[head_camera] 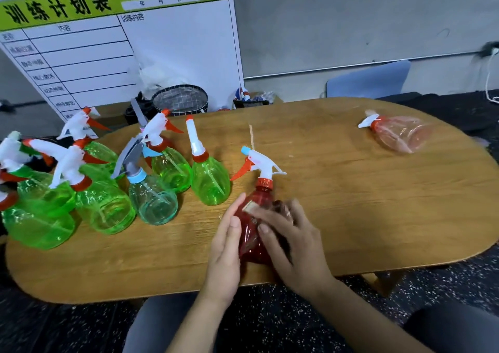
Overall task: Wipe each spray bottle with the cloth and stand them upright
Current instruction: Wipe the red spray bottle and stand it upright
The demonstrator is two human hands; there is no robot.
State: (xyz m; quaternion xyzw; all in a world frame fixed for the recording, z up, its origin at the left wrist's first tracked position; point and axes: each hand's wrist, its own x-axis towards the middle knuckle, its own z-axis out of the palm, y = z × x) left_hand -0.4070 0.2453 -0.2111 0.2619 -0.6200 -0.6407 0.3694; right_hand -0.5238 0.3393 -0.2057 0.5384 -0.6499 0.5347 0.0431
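Much of the red bottle (252,234) is covered by the two hands, and the right hand (290,240) is smeared by motion blur, so its finger positions cannot be read. A small pale patch is glimpsed at the bottle's shoulder, possibly the cloth, but it is too small to be told. To the left of the red bottle, the green bottles (40,217) are cut off by the frame's edge. Far right of it, a pale pink bottle (399,134) is blurred. The board's (167,42) smaller lettering cannot be made out.
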